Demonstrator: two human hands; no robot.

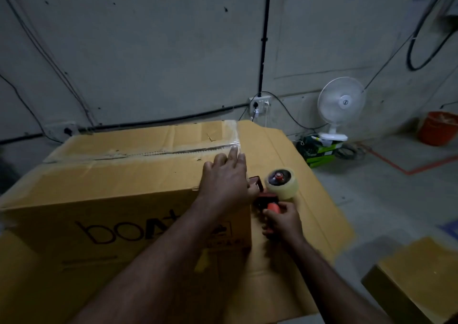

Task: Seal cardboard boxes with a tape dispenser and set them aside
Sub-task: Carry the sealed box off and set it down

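A large brown cardboard box [119,174] printed "boAt" stands in front of me, with clear tape along its top seam. My left hand [224,182] lies flat with straight fingers on the box's top right corner, pressing on the tape end. My right hand [281,220] grips the orange handle of a red tape dispenser [270,194], which sits against the box's right side. The dispenser carries a roll of clear tape [282,183].
The box stands on a flattened cardboard sheet [304,199] on the grey floor. Another brown box [418,281] is at the lower right. A white fan [340,103], green packs [319,150] and an orange bucket [437,127] stand by the wall.
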